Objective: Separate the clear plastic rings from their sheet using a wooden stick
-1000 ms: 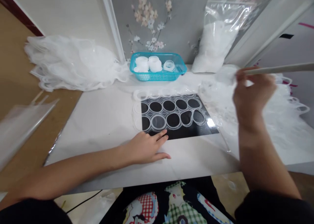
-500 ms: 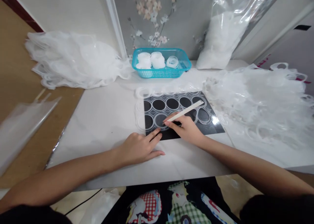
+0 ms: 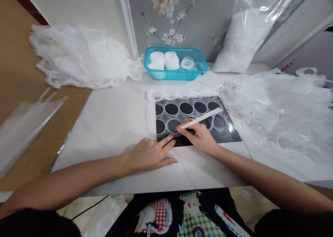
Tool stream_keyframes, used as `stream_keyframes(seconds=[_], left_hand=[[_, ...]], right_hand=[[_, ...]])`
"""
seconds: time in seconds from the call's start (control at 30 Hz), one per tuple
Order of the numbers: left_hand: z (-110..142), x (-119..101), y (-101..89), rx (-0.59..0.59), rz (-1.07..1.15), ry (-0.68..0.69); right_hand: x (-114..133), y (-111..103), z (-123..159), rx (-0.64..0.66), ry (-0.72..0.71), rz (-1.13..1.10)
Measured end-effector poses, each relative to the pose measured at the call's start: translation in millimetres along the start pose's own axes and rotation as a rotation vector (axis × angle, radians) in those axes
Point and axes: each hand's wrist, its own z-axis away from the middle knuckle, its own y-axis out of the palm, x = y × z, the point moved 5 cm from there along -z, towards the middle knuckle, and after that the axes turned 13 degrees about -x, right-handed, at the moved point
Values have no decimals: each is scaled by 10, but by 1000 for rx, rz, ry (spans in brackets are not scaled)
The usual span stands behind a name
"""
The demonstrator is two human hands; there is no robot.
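In my right hand (image 3: 199,134) is a slim cream-white stick-like tool (image 3: 201,118), pinched low like a pen. Its lower end meets a translucent sheet of joined rings (image 3: 186,108), at a ring in the front row; the exact tip is hidden by my fingers. Under the sheet lies a black mat (image 3: 229,136), and the sheet overhangs it at the left and back. My left hand (image 3: 152,154) rests with fingers extended, its fingertips touching the sheet's front edge beside that ring.
Behind the mat stands a turquoise basket (image 3: 177,76) with stacks of white rings. A heap of translucent ring sheets (image 3: 80,56) lies at left, another heap (image 3: 281,108) at right. A clear bag (image 3: 239,39) of white material leans at the back wall.
The view has shifted slightly, so everything sits a little further right. Both hands and the stick-like tool keep nearly the same place on the sheet.
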Motion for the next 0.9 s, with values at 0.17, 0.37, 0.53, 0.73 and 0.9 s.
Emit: stream_keyframes(seconds=[0.17, 0.37, 0.53, 0.73, 0.9], left_hand=[[2, 27, 14, 25, 84, -56], [-41, 83, 5, 99, 306, -212], [-23, 122, 2, 171, 376, -275], [22, 137, -46, 66, 384, -154], [-18, 366, -141, -123, 299, -256]], right_hand=[[11, -12, 67, 2, -109, 131], [225, 96, 193, 22, -634, 551], [194, -531, -503, -454, -434, 746], [-141, -2062, -501, -942, 49, 1049], [-328, -2405, -163, -1005, 201, 1076]])
